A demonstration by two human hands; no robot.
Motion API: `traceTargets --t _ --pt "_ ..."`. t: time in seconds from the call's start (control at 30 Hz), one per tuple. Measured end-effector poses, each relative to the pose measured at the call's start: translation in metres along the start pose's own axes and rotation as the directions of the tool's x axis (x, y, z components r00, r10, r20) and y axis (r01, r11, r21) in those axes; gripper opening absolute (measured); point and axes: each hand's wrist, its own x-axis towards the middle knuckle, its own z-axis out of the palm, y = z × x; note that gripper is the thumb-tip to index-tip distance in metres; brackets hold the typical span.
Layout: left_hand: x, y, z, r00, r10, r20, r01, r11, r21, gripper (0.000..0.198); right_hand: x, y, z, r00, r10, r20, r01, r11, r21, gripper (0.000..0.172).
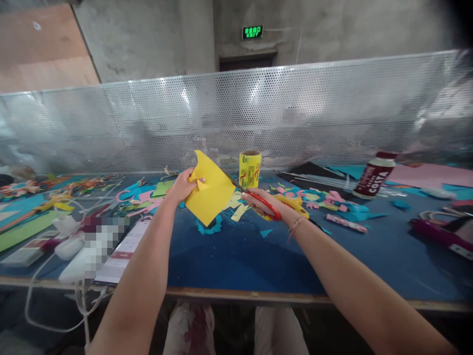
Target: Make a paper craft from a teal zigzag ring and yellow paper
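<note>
A yellow sheet of paper [212, 195] is held up over the blue table, its upper left edge cut in a curve. My left hand [185, 185] pinches it at the left side, where a small flap of paper sticks out. In my right hand [260, 202] are red-handled scissors [271, 207], their blades pointing left and touching the sheet's right corner. Below the sheet lies a blue fringed paper piece [209, 227]. Just behind the scissors stands a yellow tape roll [250, 170].
Coloured paper scraps [325, 197] lie across the blue table [236, 266]. A phone [123, 251] and white cables are at the left. A dark red bottle [375, 175] and a purple tool [439, 236] are at the right. Behind rises a perforated metal screen [229, 108].
</note>
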Motion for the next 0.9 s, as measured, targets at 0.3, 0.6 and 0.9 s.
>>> traceTargets --t 0.3,0.6,0.9 --pt "0.001 0.001 -0.001 0.996 0.083 -0.013 -0.081 0.992 0.099 0.040 -0.002 -0.002 0.003 0.987 -0.055 0.150 0.081 0.981 -0.177 0.036" --pt "0.003 0.003 -0.006 0.973 0.128 -0.193 -0.071 0.958 0.277 0.030 0.003 0.007 0.002 0.978 -0.106 0.178 0.150 0.955 -0.256 0.033" --pt "0.000 0.004 0.004 0.982 0.142 -0.123 -0.116 0.974 0.197 0.032 0.004 0.012 0.014 0.987 -0.126 0.095 0.148 0.948 -0.283 0.033"
